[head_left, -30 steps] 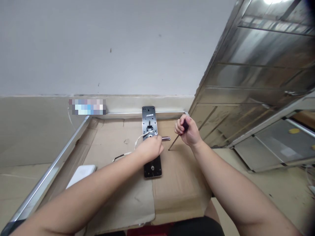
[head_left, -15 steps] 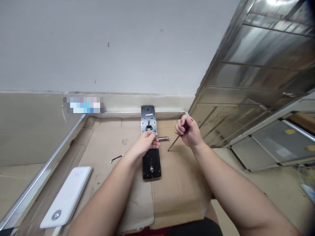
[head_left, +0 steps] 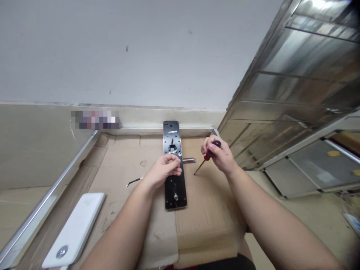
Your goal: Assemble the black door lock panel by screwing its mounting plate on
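A pale grey plaster wall (head_left: 112, 56) with a few small dark marks rises ahead, above a beige lower wall band (head_left: 36, 157) carrying a pixelated patch (head_left: 95, 119). To the right leans a large ribbed stainless-steel panel (head_left: 295, 75), its upper corner catching a bright glare of light (head_left: 319, 3). Beige flooring (head_left: 309, 210) spreads below it.

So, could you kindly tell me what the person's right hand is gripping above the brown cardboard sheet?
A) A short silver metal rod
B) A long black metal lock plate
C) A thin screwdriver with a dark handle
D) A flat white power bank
C: the right hand closes around the dark handle of the thin screwdriver, whose slim shaft slants down toward the brown cardboard sheet.
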Demonstrator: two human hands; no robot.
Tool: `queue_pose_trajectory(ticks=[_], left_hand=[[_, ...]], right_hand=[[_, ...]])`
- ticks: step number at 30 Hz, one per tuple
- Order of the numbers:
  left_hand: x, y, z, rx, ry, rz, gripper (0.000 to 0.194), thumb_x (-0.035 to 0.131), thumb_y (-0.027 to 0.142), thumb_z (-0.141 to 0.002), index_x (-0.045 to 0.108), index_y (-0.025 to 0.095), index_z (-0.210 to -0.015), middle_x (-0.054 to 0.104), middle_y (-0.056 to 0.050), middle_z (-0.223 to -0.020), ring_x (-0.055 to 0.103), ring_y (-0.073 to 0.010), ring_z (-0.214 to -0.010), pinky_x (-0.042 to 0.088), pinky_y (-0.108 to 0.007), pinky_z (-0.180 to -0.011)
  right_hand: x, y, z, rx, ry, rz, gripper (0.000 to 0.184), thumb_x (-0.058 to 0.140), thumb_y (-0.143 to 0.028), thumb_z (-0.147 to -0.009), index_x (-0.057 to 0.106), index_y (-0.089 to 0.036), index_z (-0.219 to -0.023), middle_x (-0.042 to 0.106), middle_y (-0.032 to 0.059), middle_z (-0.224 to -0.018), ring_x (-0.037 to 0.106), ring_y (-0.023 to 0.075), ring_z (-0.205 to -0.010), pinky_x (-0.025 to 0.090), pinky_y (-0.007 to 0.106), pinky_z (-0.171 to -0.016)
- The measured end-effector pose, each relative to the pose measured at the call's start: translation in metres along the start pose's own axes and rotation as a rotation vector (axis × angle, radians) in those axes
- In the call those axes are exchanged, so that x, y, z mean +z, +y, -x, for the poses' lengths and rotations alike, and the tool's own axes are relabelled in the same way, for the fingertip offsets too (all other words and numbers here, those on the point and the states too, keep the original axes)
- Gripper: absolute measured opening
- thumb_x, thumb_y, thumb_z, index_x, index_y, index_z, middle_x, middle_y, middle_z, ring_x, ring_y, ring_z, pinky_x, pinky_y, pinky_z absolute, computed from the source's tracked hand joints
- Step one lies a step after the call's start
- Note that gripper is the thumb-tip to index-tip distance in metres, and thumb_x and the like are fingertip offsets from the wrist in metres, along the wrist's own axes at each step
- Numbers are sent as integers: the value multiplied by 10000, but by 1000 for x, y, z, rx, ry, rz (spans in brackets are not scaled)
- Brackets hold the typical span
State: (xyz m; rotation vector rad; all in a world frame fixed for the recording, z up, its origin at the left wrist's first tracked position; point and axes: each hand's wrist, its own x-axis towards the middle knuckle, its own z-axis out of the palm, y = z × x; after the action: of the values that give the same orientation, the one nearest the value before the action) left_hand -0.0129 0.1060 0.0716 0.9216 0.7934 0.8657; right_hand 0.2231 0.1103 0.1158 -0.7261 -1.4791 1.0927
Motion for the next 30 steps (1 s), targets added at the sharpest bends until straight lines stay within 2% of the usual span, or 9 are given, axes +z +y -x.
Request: queue_pose_trajectory(ticks=[5, 8, 11, 12, 14, 17, 20, 25, 30], left_hand=[[-5, -1, 7, 49, 47, -8, 363, 893, 364, -683, 665, 130, -842, 668, -14, -791, 710, -129, -692, 615, -259, -708], [-6, -4, 7, 97, 94, 5, 355, 902, 342, -672, 701, 130, -874, 702, -25, -802, 717, -132, -712, 622, -273, -759], [-7, -9, 3, 152, 146, 43, 334, 903, 321, -670, 720, 135, -879, 725, -27, -795, 718, -126, -725, 618, -269, -787], [-7, -11, 2, 165, 160, 55, 331, 904, 315, -669, 724, 136, -882, 730, -29, -798, 722, -130, -740, 617, -273, -802], [-7, -14, 0, 179, 174, 74, 332, 905, 303, -667, 729, 138, -895, 740, -32, -818, 731, -141, -778, 617, -289, -834], [-6, -17, -2, 185, 180, 94, 334, 907, 294, -663, 734, 138, -902, 745, -33, -837, 735, -145, -797, 618, -308, -863], [-4, -18, -2, 197, 174, 109, 329, 903, 307, -673, 732, 134, -895, 741, -32, -834, 735, -144, -790, 623, -309, -860], [0, -15, 1, 216, 158, 129, 316, 884, 320, -704, 718, 133, -899, 739, -40, -872, 739, -155, -830, 629, -320, -869], [1, -12, 2, 220, 232, 147, 356, 898, 319, -681, 699, 130, -907, 741, -41, -855, 739, -151, -826, 622, -316, -885]], right_hand=[[-12, -14, 3, 52, -98, 337, 177, 605, -395, -957, 549, -233, -914, 559, -16, -780, 578, 135, -653, 491, 314, -657], [-19, -24, 4, 126, -160, 455, 204, 669, -382, -920, 535, -252, -1003, 610, -17, -823, 639, 161, -727, 515, 341, -725], [-26, -30, 5, 197, -194, 529, 244, 711, -388, -887, 560, -244, -1013, 663, 5, -852, 663, 181, -784, 529, 343, -735], [-28, -31, 5, 207, -166, 534, 251, 727, -390, -874, 575, -236, -1000, 679, 12, -846, 671, 185, -784, 538, 342, -731], [-32, -32, 4, 186, -31, 482, 261, 756, -382, -852, 592, -227, -982, 696, 13, -805, 688, 182, -740, 565, 340, -718], [-35, -31, 1, 73, 250, 247, 276, 784, -377, -827, 589, -236, -962, 687, -15, -760, 703, 165, -667, 613, 327, -671], [-32, -28, -3, -3, 413, 25, 326, 806, -420, -796, 564, -255, -939, 689, -37, -782, 727, 159, -690, 637, 292, -624], [-23, -21, -8, -10, 432, -106, 390, 838, -437, -756, 537, -257, -924, 709, -49, -786, 752, 167, -713, 646, 267, -592], [-20, -16, -10, 2, 445, -151, 395, 848, -428, -748, 540, -248, -917, 713, -50, -778, 762, 164, -716, 658, 261, -620]])
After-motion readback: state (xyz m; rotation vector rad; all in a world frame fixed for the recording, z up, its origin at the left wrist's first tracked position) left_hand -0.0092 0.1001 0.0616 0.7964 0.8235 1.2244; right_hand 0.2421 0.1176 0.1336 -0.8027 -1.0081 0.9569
